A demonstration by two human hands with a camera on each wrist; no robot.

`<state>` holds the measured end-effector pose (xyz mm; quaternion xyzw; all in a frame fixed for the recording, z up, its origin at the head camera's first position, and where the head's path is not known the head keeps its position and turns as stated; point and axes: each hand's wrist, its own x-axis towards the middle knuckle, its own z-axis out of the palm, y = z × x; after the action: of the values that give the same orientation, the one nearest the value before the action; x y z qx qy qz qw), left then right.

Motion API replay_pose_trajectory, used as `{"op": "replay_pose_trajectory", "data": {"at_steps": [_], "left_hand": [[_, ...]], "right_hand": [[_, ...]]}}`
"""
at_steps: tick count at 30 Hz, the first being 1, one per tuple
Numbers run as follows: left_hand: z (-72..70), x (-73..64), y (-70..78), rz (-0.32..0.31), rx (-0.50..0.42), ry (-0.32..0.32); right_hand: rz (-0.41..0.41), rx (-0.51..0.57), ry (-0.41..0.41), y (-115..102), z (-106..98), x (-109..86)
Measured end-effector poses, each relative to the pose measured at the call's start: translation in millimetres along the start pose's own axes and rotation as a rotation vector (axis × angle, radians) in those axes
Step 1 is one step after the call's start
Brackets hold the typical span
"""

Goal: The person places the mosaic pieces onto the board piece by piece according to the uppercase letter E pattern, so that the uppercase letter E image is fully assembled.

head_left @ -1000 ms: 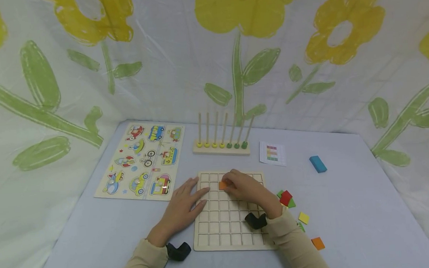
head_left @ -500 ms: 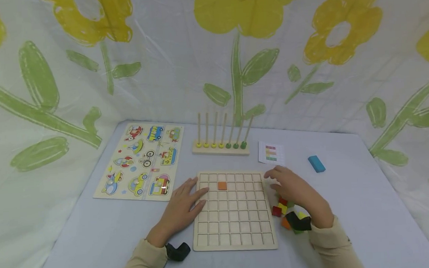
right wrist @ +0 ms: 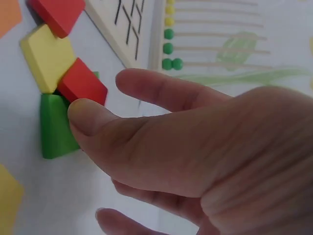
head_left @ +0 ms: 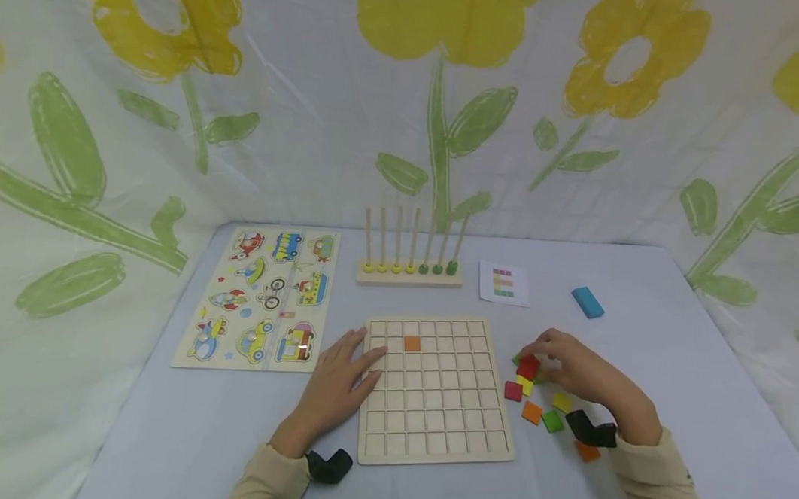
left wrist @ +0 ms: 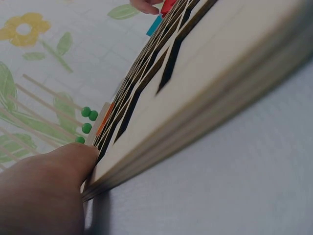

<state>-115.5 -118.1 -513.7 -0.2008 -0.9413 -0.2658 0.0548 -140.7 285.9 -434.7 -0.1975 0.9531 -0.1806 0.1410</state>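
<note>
My left hand (head_left: 338, 381) lies with fingers spread at the left edge of a wooden grid board (head_left: 437, 458); its thumb (left wrist: 73, 161) is at the board's rim in the left wrist view. One orange tile (head_left: 412, 344) sits in a square of the board's second row from the far side. My right hand (head_left: 571, 361) reaches over loose square tiles right of the board. Its thumb and index finger stand apart around a red tile (right wrist: 80, 84), the thumb overlapping that tile's edge in the right wrist view. A yellow tile (right wrist: 46, 58) and a green tile (right wrist: 56, 127) lie against it.
More tiles lie nearer me, among them an orange tile (head_left: 532, 413) and a green tile (head_left: 553, 421). Behind the board stand a peg abacus (head_left: 408, 276), a printed pattern card (head_left: 504, 283) and a blue block (head_left: 588, 302). A vehicle picture puzzle (head_left: 256, 302) is at the left.
My right hand has let go of the orange tile on the board and moved right, then nearer me, to the loose tiles. My left hand has stayed at the board's edge.
</note>
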Motion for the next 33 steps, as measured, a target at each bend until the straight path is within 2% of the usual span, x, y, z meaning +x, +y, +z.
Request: {"op": "replay_pose_trajectory", "data": {"at_steps": [9,25,29,33], "left_hand": [[-0.4,-1.0,2.9,-0.007,-0.010,-0.016],[-3.4,-1.1,3.2,-0.008,-0.003,-0.013],[-3.2,-0.7,2.8,-0.008,-0.001,-0.012],[-2.0,-0.3,1.6,-0.009,0.001,-0.015]], "right_hand": [[0.015,-0.063,0.035,0,9,-0.7],[-0.014,-0.046,0.070,0,13,2.4],[-0.048,-0.024,0.085,-7,10,8.3],[-0.077,0.021,0.061,-18,10,21.1]]}}
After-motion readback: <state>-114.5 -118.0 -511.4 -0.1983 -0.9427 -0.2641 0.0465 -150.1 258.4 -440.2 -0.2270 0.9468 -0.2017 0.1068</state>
